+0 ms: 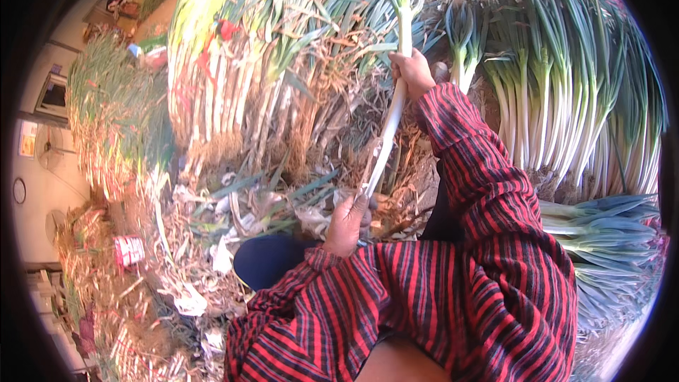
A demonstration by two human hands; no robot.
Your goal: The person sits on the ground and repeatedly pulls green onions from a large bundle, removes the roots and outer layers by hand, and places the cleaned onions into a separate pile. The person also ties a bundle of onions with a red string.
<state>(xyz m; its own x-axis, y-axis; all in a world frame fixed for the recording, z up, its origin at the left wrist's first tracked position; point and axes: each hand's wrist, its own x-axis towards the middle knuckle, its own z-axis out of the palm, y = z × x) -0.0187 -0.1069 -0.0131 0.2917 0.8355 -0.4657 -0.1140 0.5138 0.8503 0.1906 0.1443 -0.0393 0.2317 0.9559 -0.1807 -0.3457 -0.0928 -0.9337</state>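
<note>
A long green onion (392, 116) with a white stalk runs between my two hands, its green top pointing away from me. My right hand (412, 71) is closed around its upper stalk, just below the leaves. Down at the root end, my left hand (347, 223) grips the stalk, where a strip of brownish outer skin hangs beside the white part. The roots are hidden by my fingers. Beyond and to the left lies a thick row of untrimmed green onions (217, 85) with dry leaves and roots.
Clean green onions (551, 101) stand packed at the right, with more lying (610, 228) below them. Peeled skins and leaf scraps (265, 207) litter the ground by my knee (270, 260). At the left are further onion heaps (116, 116), a red-and-white packet (129, 251) and wall fans (49, 147).
</note>
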